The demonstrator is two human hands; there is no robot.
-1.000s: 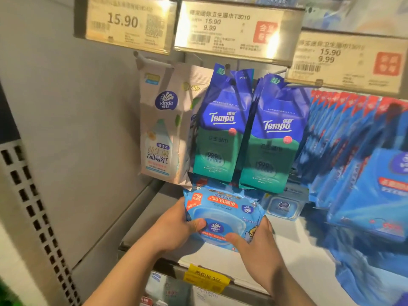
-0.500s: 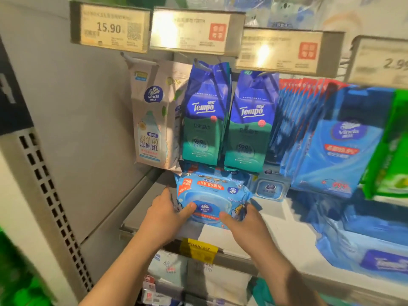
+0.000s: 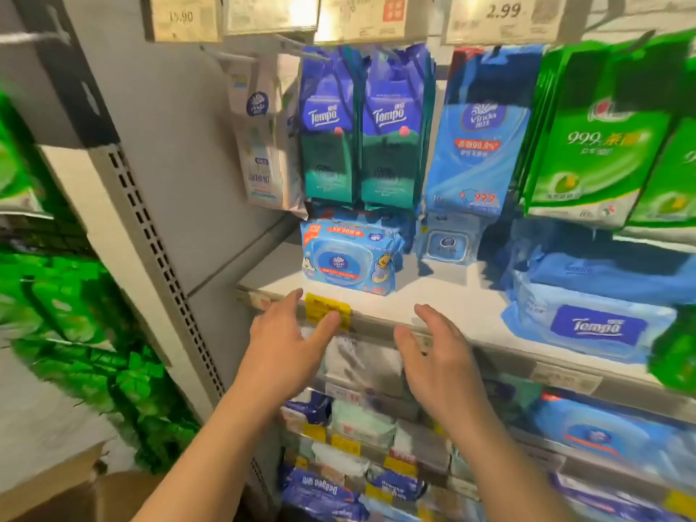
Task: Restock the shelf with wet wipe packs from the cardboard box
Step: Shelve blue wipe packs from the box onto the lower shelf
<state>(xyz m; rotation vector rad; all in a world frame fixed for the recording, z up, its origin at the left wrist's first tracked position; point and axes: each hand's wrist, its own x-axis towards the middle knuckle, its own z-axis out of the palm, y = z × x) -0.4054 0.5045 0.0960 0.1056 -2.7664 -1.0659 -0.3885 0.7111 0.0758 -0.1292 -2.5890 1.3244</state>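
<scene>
Both hands (image 3: 376,356) empty (shelf (image 3: 444,299) edge).

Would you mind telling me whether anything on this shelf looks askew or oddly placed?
The light blue Vinda wet wipe pack at the shelf front stands with its top red label upside down. It also sits slightly turned, alone, ahead of the packs behind. Nothing looks spilled or damaged.

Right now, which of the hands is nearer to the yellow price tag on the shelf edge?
Left. The left hand overlaps the yellow price tag, its thumb lying across the tag's lower edge. The right hand is open off to the tag's right, with a clear gap between them.
</scene>
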